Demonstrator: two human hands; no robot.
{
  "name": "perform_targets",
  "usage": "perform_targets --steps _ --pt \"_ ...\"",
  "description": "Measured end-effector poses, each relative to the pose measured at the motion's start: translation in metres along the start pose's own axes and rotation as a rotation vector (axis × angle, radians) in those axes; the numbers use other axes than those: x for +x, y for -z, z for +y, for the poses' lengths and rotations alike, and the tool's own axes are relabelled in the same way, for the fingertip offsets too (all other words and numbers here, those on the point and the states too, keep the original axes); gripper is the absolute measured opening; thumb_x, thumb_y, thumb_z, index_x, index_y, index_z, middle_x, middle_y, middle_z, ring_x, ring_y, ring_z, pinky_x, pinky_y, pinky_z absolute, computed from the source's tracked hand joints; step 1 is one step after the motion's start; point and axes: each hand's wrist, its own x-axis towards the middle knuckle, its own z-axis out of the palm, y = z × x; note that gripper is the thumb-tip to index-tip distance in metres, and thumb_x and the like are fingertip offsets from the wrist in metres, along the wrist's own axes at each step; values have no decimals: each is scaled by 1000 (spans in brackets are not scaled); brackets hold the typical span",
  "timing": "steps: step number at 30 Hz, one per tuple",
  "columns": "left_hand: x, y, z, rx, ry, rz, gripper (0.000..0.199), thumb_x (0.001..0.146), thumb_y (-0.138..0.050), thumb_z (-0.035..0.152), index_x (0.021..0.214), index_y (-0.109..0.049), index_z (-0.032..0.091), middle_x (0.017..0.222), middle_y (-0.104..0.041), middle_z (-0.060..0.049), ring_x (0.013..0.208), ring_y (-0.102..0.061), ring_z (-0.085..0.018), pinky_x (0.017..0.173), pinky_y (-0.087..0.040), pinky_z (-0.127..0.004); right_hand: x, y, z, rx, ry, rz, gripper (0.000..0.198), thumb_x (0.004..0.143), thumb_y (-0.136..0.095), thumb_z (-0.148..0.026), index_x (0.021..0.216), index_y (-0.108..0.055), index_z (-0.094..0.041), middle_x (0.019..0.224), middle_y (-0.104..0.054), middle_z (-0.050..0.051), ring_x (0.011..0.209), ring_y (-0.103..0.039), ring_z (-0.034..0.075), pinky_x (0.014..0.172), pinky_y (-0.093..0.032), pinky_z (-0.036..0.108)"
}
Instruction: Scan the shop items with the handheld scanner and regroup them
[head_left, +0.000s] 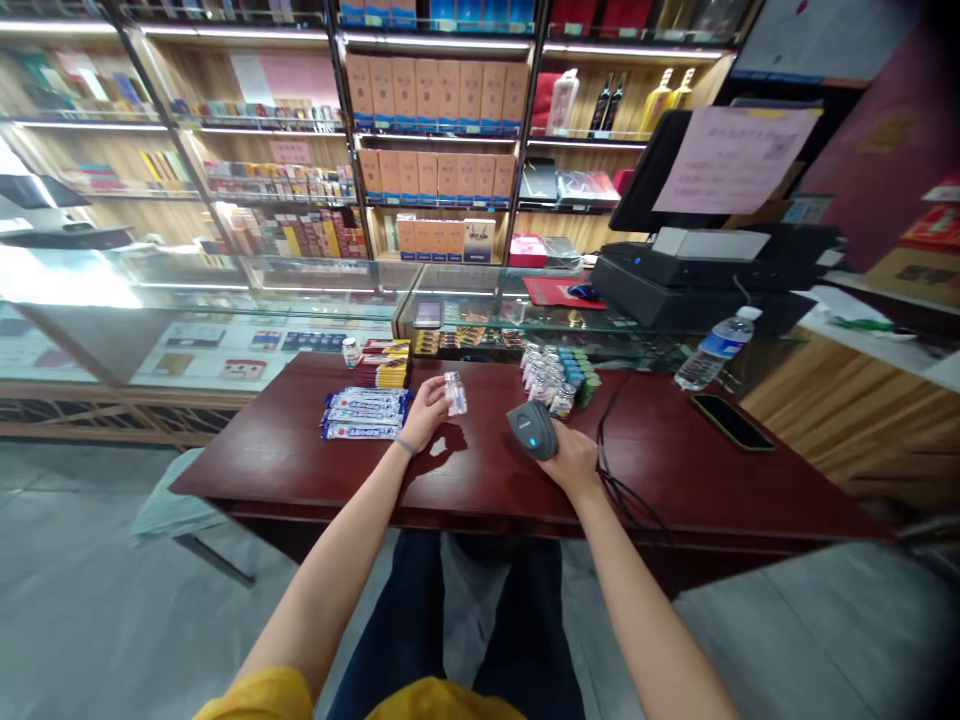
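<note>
Above the dark red table, my left hand (426, 410) pinches a small clear bottle (455, 394) with a pale cap; its label is too blurred to read. My right hand (574, 458) is wrapped round the handle of a dark grey barcode scanner (532, 430), whose blue light is lit. The scanner's head points left, towards the bottle. Behind it stands a cluster of small bottles (546, 375), some whitish, some green. Left of my left hand lie blue-and-white wrapped packs (365, 413) in a stack. Yellow-and-red packs (386, 362) and one small white-capped bottle (350, 351) sit behind them.
A water bottle (718, 348), a phone (732, 421) and a black cable (611, 470) occupy the table's right side. Beyond the table runs a glass display counter (315, 290) with a monitor (649, 170) on it. A stool (176, 500) stands at the left.
</note>
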Motion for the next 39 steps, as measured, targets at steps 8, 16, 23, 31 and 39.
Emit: perform_targets --steps 8,16,23,31,39 --pt "3 14 1 -35 -26 81 56 77 -72 37 129 -57 24 125 -63 -8 97 -65 -18 79 -54 -31 14 -20 -42 109 43 -21 42 77 -56 -36 112 -60 -12 73 -67 6 63 -60 17 64 -42 27" --pt "10 17 -3 11 -67 167 45 75 -72 38 115 -67 18 117 -68 -9 103 -65 -21 90 -51 -34 8 -9 -51 191 152 -172 41 76 -55 -34 112 -59 -14 87 -71 6 66 -60 15 66 -38 28" --pt "5 15 1 46 -99 170 45 76 -72 39 114 -67 17 118 -68 -11 109 -63 -24 91 -51 -36 7 -13 -51 201 196 -226 34 78 -55 -34 103 -63 -13 81 -70 6 67 -60 16 66 -38 28" --pt "9 19 -4 -39 -53 171 50 73 -75 39 117 -65 18 117 -68 -9 100 -65 -19 89 -50 -34 5 -14 -48 195 189 -153 44 78 -54 -32 116 -60 -12 91 -71 8 72 -62 17 67 -41 28" --pt "4 16 8 -84 -73 134 63 72 -77 31 131 -56 22 126 -63 -8 107 -63 -20 89 -50 -33 16 -22 -50 172 211 -67 39 78 -53 -29 111 -60 -11 88 -71 8 67 -61 17 64 -41 28"
